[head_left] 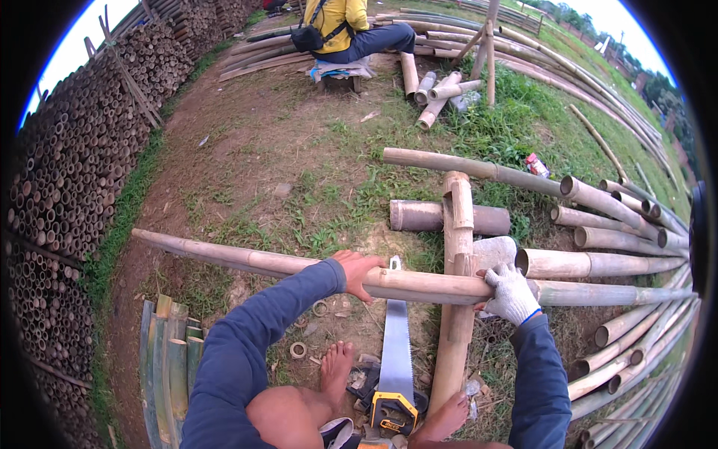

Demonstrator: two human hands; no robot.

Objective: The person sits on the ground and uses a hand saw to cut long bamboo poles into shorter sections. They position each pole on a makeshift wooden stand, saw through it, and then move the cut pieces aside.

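Observation:
A long bamboo pole [426, 286] lies crosswise in front of me, resting over a bamboo support post [454, 329]. Bare and wrapped over the pole left of the post is my left hand [354, 272]. In a white knitted glove with a blue cuff edge, my right hand [511, 294] grips the same pole just right of the post. A handsaw [396, 359] with a yellow and black handle stands between my bare feet, its blade running up under the pole and its tip showing beyond it.
Bamboo poles [621, 262] fan out at the right. A tall stack of cut bamboo [82, 165] fills the left side. Green bamboo pieces [176, 352] stand at lower left. A short thick bamboo length [426, 216] lies behind the post. A person in yellow [336, 30] sits farther off.

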